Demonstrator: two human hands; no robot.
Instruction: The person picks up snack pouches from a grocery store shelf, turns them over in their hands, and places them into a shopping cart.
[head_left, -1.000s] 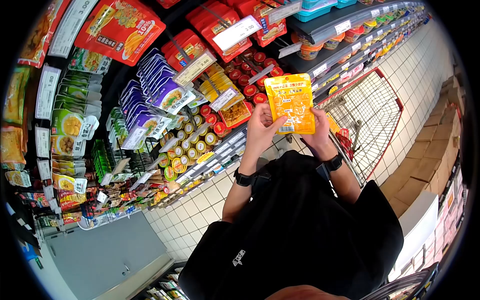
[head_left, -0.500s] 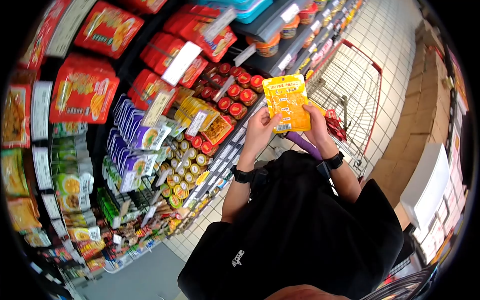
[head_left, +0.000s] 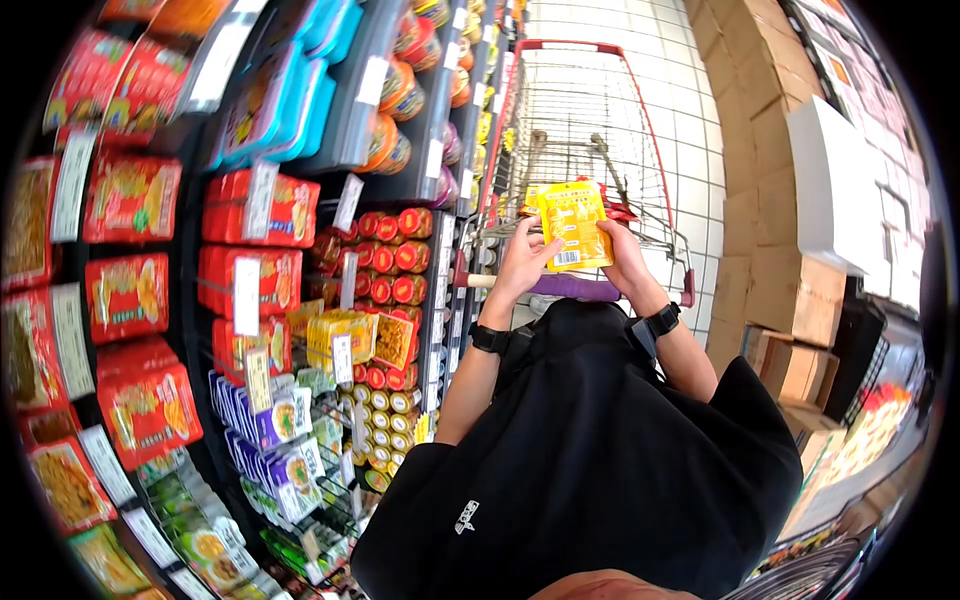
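Both hands hold a flat yellow food packet (head_left: 574, 222) with printed text and a barcode at its lower edge. My left hand (head_left: 524, 264) grips its left side, the thumb lying on the face near the barcode. At the right edge, my right hand (head_left: 628, 259) has its fingers closed around the packet. Just below is the purple-covered handle (head_left: 577, 289) of a shopping cart (head_left: 648, 110). Beyond the held packet, more yellow packaging (head_left: 533, 197) and a red packet (head_left: 619, 211) show in part at the cart's near end.
Shelves on the left carry red packets (head_left: 133, 290), jars with red lids (head_left: 385, 258), purple packets (head_left: 270, 420) and tubs (head_left: 388, 143). Cardboard boxes (head_left: 748, 150) and a white panel (head_left: 828, 180) line the right side. Pale floor tiles (head_left: 695, 190) run between.
The view has swung to the right, so the cart now lies straight ahead and the shelves sit upright on the left. Both hands still hold the yellow packet, now lower in view.
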